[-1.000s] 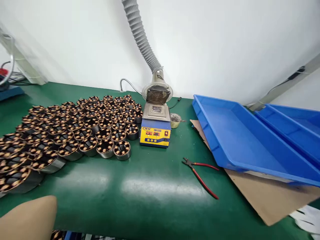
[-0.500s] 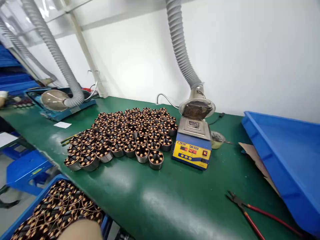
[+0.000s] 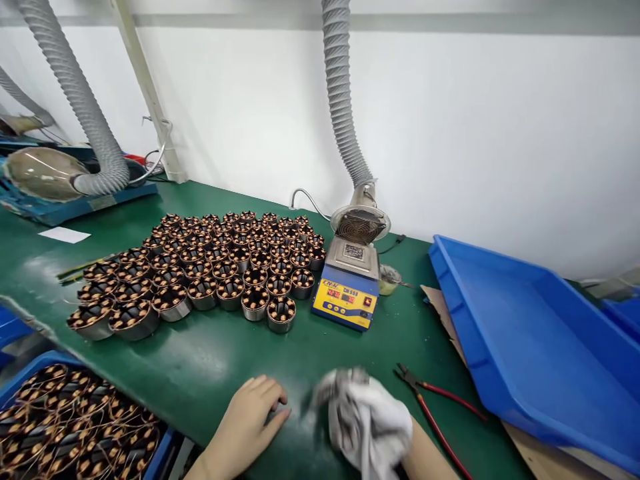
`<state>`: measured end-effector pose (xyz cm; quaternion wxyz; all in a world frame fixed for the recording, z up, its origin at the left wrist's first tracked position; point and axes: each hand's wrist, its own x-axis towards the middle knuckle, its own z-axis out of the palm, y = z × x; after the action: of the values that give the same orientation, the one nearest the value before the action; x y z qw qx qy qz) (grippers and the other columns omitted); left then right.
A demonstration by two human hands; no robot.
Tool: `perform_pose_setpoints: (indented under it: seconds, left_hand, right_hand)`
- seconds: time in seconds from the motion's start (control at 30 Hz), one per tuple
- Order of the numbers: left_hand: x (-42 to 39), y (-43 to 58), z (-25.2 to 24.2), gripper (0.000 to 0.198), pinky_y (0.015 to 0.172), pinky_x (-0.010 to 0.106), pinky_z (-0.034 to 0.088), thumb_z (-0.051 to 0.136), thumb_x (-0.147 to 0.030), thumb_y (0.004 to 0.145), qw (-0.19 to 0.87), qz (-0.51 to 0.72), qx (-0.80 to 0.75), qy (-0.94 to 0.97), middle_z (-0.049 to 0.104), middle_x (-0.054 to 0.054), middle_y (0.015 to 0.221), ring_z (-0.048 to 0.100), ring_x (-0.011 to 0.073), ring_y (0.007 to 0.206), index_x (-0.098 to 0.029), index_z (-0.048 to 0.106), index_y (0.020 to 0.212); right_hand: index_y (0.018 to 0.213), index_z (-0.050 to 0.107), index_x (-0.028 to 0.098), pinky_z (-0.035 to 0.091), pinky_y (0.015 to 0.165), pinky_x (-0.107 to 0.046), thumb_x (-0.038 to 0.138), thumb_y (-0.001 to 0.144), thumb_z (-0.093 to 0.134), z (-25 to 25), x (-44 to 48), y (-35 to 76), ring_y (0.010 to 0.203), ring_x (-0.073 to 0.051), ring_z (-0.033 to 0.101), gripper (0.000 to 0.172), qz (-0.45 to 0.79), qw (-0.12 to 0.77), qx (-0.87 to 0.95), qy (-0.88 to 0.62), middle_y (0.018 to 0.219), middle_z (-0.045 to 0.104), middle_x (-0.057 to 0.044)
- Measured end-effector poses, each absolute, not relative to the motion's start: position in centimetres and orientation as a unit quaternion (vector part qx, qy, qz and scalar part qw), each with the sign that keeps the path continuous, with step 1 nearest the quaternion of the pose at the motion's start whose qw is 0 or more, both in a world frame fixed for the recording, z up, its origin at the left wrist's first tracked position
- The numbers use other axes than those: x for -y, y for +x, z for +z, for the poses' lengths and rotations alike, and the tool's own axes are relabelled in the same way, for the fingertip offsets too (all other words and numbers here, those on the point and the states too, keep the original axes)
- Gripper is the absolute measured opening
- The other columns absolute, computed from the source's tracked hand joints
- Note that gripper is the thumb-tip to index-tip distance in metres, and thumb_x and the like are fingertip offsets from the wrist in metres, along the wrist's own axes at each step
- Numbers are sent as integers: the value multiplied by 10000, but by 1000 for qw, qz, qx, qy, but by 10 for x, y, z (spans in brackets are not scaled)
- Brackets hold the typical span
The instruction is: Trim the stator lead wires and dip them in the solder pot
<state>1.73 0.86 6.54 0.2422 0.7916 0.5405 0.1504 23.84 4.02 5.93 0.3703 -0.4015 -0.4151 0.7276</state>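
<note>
My left hand [image 3: 250, 419] lies on the green table [image 3: 215, 360] near its front edge, bare, fingers stretched out and close together, holding nothing. Just to its right, my right hand [image 3: 419, 439] is mostly covered by a crumpled white cloth [image 3: 367, 420], perhaps a glove, which it grips; the cloth is smeared by motion. Red-handled pliers [image 3: 440, 413] lie just right of the cloth. A yellow and blue solder pot [image 3: 346, 300] stands behind the hands.
Several copper-wound stators [image 3: 210, 267] stand in rows at the table's left. More fill a blue bin [image 3: 70, 420] at the lower left. A large blue tray [image 3: 530, 333] rests on cardboard [image 3: 440, 303] at the right. A grey fume hose [image 3: 340, 100] hangs over the pot.
The view swung left, then back right and down. Both hands have come into view at the front edge, the right one carrying the white cloth.
</note>
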Motion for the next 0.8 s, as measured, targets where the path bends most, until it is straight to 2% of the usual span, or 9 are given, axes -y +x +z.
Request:
perform_pose_setpoints:
  seconds: [0.07,0.17,0.27,0.37,0.5,0.57,0.63,0.7,0.8]
  left_hand:
    - [-8,17,59,142,659,296,405,460,-254,848,225,156,-539,796,580,3,700,548,179,703,-208,567,768]
    - [-10,16,57,168,659,301,412,436,-264,864,210,140,-537,805,574,4,689,547,177,696,-203,565,775]
    - [-12,15,61,187,655,313,421,424,-273,871,199,124,-535,812,578,8,688,551,183,694,-200,573,784]
    - [-6,19,63,218,661,335,436,417,-287,877,211,134,-521,816,608,29,709,561,200,709,-199,595,786]
    - [14,37,64,240,846,339,466,424,-267,873,377,210,-442,787,680,66,973,595,207,940,-215,630,985]
    - [21,50,62,314,964,365,424,448,-262,857,461,235,-445,730,635,73,1168,553,219,1098,-231,598,1131]
    - [23,63,61,361,1022,408,379,461,-271,846,530,268,-469,654,589,69,1255,529,235,1153,-242,578,1187]
    - [21,75,60,371,1039,429,356,471,-284,837,615,319,-447,566,607,66,1232,548,240,1132,-234,586,1187]
    - [11,90,62,353,1011,443,381,550,-308,786,735,377,-373,423,699,76,1055,599,258,1050,-187,650,1103]
  right_hand:
    - [914,623,190,498,532,-266,494,839,536,55,-49,239,589,-120,602,325,757,444,326,-351,856,661,-16]
    - [886,634,257,513,646,-266,505,770,615,50,-62,241,673,-112,631,275,754,531,233,-308,855,686,37]
    - [894,636,270,509,710,-272,490,706,686,48,-66,244,694,-110,639,294,746,572,182,-289,829,693,52]
    - [907,635,269,509,723,-295,480,717,676,47,-66,245,692,-123,642,287,739,593,151,-282,824,690,42]
    - [903,640,262,517,700,-318,454,755,639,44,-66,246,679,-139,641,242,728,612,122,-285,822,685,27]
    - [895,640,275,519,676,-308,445,763,631,44,-65,247,668,-134,638,215,718,623,112,-288,816,684,37]
    - [892,637,288,518,662,-297,442,774,618,48,-63,248,664,-126,634,195,712,631,106,-290,813,681,50]
    - [905,633,298,515,649,-289,450,787,599,54,-58,247,660,-119,628,195,708,635,106,-290,815,676,57]
    - [929,633,279,509,629,-296,485,780,596,64,-49,240,649,-133,627,257,728,607,127,-292,822,672,35]
